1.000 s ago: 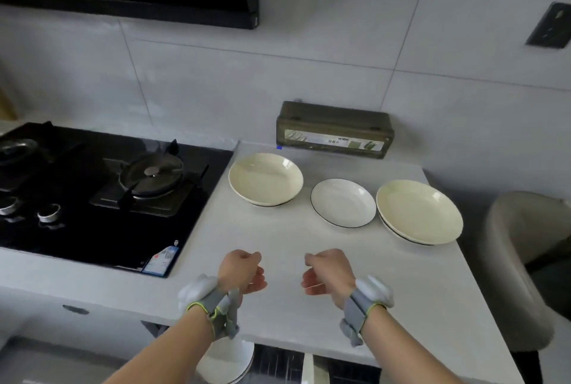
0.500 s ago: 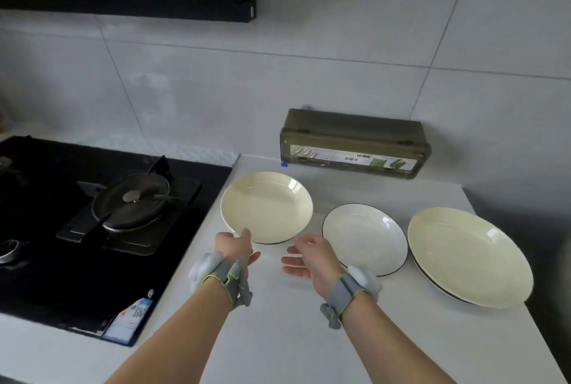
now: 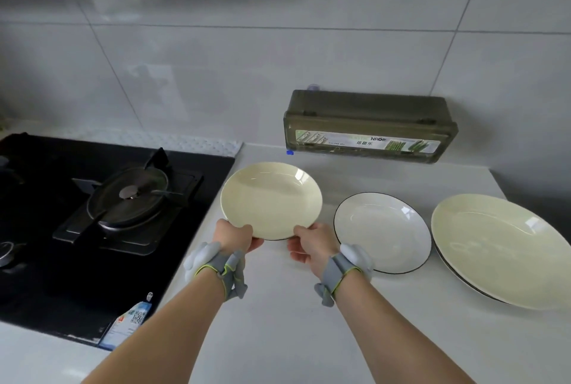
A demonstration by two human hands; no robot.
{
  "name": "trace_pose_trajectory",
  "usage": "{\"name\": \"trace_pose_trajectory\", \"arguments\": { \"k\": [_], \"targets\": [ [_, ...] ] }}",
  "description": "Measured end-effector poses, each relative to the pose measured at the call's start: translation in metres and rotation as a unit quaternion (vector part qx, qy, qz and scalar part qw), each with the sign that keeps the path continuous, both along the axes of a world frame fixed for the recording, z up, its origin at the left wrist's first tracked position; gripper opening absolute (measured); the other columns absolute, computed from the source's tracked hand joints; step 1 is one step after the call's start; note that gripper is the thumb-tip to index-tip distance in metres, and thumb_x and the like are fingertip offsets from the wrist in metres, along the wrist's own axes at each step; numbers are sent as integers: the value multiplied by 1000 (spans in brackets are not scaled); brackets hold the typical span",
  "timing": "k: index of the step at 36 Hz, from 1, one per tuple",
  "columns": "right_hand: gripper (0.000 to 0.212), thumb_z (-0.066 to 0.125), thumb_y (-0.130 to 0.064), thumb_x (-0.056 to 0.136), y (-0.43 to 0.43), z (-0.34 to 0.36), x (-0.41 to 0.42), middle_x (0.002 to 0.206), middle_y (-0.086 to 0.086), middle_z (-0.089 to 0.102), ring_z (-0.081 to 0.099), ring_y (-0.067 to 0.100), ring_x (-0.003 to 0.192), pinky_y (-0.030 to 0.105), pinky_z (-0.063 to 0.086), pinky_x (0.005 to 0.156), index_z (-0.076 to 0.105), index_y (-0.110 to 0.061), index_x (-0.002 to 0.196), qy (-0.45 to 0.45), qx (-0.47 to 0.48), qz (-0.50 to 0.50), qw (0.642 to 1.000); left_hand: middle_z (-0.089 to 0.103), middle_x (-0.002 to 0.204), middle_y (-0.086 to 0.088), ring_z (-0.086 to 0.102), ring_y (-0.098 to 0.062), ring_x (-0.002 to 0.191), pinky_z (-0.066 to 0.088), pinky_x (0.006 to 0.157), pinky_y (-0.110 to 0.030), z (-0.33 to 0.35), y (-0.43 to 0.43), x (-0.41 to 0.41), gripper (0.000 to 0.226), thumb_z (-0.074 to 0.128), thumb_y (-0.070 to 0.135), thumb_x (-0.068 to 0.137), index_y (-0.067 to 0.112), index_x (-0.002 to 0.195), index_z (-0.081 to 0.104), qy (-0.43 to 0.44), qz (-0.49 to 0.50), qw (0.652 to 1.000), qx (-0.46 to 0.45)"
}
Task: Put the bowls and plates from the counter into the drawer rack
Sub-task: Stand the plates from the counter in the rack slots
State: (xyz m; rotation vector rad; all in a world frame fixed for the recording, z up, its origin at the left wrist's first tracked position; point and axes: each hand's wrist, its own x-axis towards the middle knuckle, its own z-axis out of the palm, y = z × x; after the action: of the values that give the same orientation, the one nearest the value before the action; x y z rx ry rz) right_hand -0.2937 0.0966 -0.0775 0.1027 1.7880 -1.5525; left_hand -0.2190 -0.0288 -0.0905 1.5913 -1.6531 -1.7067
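While both hands pinch its near rim, left hand (image 3: 235,237) and right hand (image 3: 312,244), the cream bowl (image 3: 271,199) sits mid-frame beside the stove (image 3: 92,213), left of the white plate (image 3: 382,232).

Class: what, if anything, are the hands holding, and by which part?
The left hand and right hand grip the smaller cream plate by its near rim.
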Motion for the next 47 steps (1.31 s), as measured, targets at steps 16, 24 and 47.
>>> {"name": "trace_pose_trajectory", "arguments": {
  "k": [16,24,47],
  "targets": [
    [33,49,-5,89,51,65,43,112,14,56,60,26,82,39,56,66,44,-10,122,-15,-166,-96,981,60,70,-19,62,-18,37,52,41,-20,76,55,55,17,44,-12,84,-9,98,53,117,-28,993,22],
    [30,43,-13,95,118,103,83,110,1,57,60,24,88,36,58,50,43,-31,118,66,-176,-62,980,59,70,-15,61,-25,52,50,38,-18,110,91,113,16,48,-12,87,-1,76,51,134,-113,983,55],
    [40,34,-3,78,274,153,213,82,2,61,61,29,63,33,51,42,51,-24,107,252,124,86,956,67,83,-14,67,-22,61,59,65,-28,123,190,250,15,56,13,93,-2,95,56,-92,-371,923,53]
  ]
}}
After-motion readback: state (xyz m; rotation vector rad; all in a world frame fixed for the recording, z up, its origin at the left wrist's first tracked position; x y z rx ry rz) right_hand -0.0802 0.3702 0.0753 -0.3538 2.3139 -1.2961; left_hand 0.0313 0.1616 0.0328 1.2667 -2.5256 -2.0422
